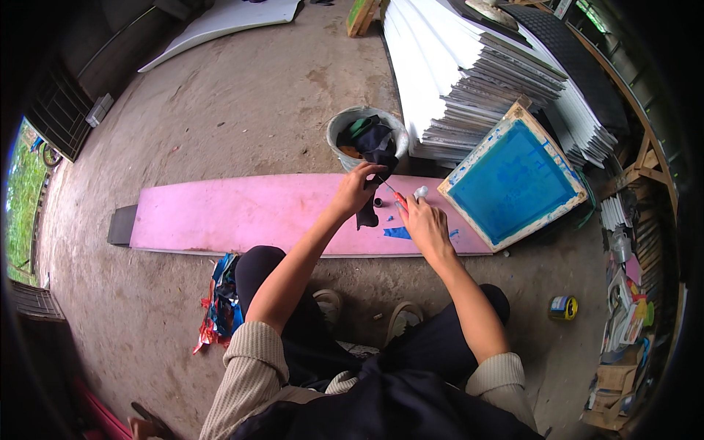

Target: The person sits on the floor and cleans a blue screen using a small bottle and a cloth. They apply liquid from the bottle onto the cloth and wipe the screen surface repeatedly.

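Above the right part of a long pink board, my left hand pinches something small and dark, partly hidden by its fingers. A dark cloth hangs below that hand; whether the hand holds it, I cannot tell. My right hand grips a slim red-handled tool, its thin metal end pointing toward the left fingers. Between the hands, a small black round cap or pot stands on the board. Beside the right hand lies a small white bottle or tube. Blue scraps lie near it.
A bucket of dark cloths stands behind the board. At right, a wooden-framed blue screen leans against stacked white sheets. A yellow tin stands on the floor; crumpled blue and red scraps lie by my left knee.
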A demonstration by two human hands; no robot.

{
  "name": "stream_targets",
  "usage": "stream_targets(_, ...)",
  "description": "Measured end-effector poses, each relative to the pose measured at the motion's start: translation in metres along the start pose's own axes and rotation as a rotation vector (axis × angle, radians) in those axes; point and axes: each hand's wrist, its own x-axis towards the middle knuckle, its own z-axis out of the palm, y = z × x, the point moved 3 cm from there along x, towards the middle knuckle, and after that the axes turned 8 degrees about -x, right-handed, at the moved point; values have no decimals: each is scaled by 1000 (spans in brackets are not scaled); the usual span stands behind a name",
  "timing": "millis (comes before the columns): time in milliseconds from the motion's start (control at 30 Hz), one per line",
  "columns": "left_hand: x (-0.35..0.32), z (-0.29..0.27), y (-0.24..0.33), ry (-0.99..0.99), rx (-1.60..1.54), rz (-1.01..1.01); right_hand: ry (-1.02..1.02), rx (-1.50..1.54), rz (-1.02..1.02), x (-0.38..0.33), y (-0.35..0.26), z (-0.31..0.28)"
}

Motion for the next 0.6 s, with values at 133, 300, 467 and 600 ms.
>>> stream_targets(133, 0, 6, 4, 1, -7, 46, 5, -18, 5, -3, 3, 11)
stream_targets(300, -6, 8, -2, -27, 5, 39, -29, -63, 41, -3, -9, 22)
stream_targets(467, -26, 39, 11, -115, 113, 99, -102, -5, 152, -5, 4, 59)
stream_targets(600, -28, 37, 3, -2, 31, 82, -123, -28, 128, -7, 6, 66)
